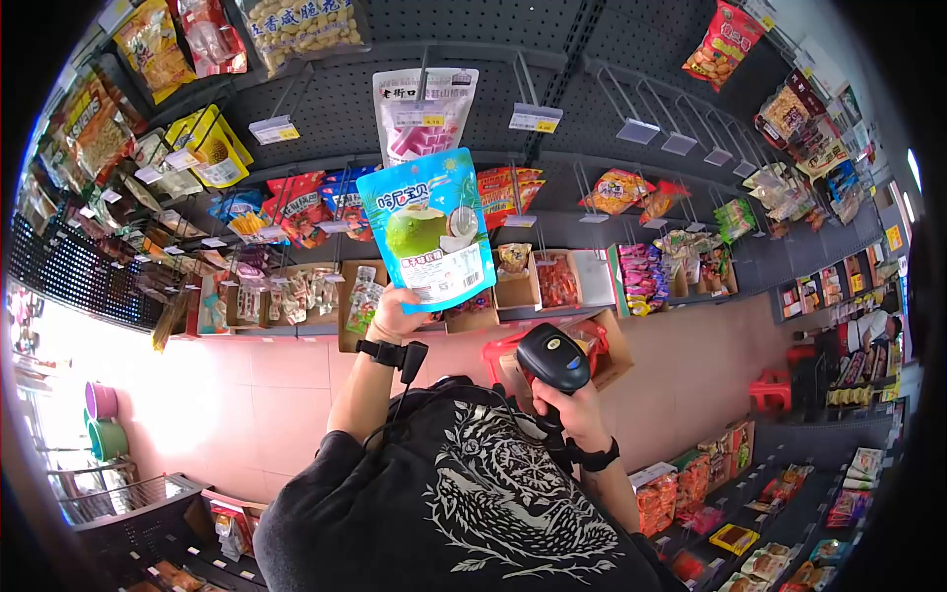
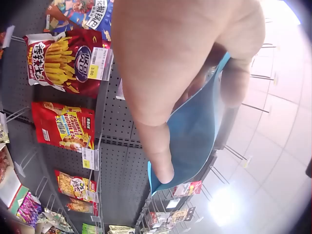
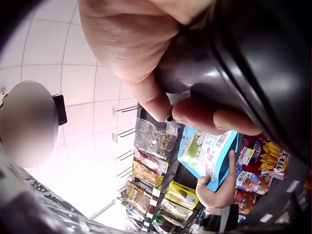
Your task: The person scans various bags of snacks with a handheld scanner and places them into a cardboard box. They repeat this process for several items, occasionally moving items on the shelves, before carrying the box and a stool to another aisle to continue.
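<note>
My left hand (image 1: 398, 314) grips the bottom edge of a blue snack pouch (image 1: 422, 232) printed with a green coconut, held up in front of the shelf. In the left wrist view the thumb and fingers pinch the bottom of the pouch (image 2: 192, 136). My right hand (image 1: 575, 412) is wrapped round the handle of a black barcode scanner (image 1: 552, 357), lower and to the right of the pouch. From the right wrist, the pouch (image 3: 207, 153) shows its printed barcode beyond the scanner (image 3: 234, 68).
A purple-white pouch (image 1: 424, 109) hangs on a hook directly behind the blue one. Peg hooks with price tags (image 1: 536, 118) jut from the dark pegboard. Snack boxes (image 1: 557, 281) line the shelf below. A red stool (image 1: 769, 390) stands on the tiled floor at right.
</note>
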`<action>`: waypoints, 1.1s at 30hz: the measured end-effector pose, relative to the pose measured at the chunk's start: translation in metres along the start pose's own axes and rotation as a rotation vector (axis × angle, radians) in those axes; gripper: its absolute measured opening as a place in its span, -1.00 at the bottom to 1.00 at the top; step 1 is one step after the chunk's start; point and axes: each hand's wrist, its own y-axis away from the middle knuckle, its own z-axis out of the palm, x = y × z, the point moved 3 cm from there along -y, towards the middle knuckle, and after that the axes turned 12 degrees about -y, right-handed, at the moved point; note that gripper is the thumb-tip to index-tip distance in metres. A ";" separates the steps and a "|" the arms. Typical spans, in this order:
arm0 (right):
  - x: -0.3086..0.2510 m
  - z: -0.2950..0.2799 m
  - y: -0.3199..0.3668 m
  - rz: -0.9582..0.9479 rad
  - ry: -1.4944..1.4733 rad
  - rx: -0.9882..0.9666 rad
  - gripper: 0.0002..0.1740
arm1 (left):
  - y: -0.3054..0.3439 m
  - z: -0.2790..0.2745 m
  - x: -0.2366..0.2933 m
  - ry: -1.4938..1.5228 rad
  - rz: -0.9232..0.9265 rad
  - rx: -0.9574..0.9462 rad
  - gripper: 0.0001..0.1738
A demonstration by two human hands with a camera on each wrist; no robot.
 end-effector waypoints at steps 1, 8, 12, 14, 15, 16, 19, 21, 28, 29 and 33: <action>-0.001 0.000 0.000 -0.007 0.000 -0.004 -0.86 | 0.002 0.001 0.000 -0.018 -0.002 0.028 -0.27; 0.007 -0.008 0.004 -0.025 0.000 0.031 -0.85 | 0.003 0.009 0.004 -0.037 -0.012 0.022 -0.25; 0.004 0.001 0.005 -0.178 -0.041 0.134 -0.78 | 0.007 0.037 -0.001 -0.625 -0.074 0.127 -0.25; 0.007 0.005 -0.001 -0.258 -0.073 0.206 -0.74 | 0.005 0.080 -0.006 -1.152 0.053 0.037 -0.19; 0.009 0.006 -0.006 -0.309 -0.079 0.265 -0.74 | 0.009 0.098 -0.018 -1.130 0.028 0.028 -0.21; 0.027 -0.010 -0.013 -0.315 -0.116 0.236 -0.66 | 0.013 0.103 -0.030 -1.300 0.078 -0.017 -0.25; 0.044 -0.014 -0.025 -0.547 -0.131 0.270 -0.46 | 0.021 0.154 -0.051 -1.729 0.250 -0.254 -0.18; 0.047 -0.017 -0.021 -0.465 -0.232 0.268 -0.32 | 0.031 0.175 -0.062 -1.830 0.342 -0.303 -0.03; 0.040 -0.040 -0.011 -0.394 -0.474 0.339 -0.47 | 0.018 0.179 -0.031 -1.776 0.212 -0.527 -0.56; 0.043 -0.040 -0.012 -0.333 -0.656 0.306 -0.47 | 0.007 0.159 -0.036 -1.637 0.131 -0.376 -0.45; 0.045 -0.038 -0.010 -0.241 -0.697 0.272 -0.48 | -0.011 0.099 -0.066 -1.234 -0.067 -0.269 -0.27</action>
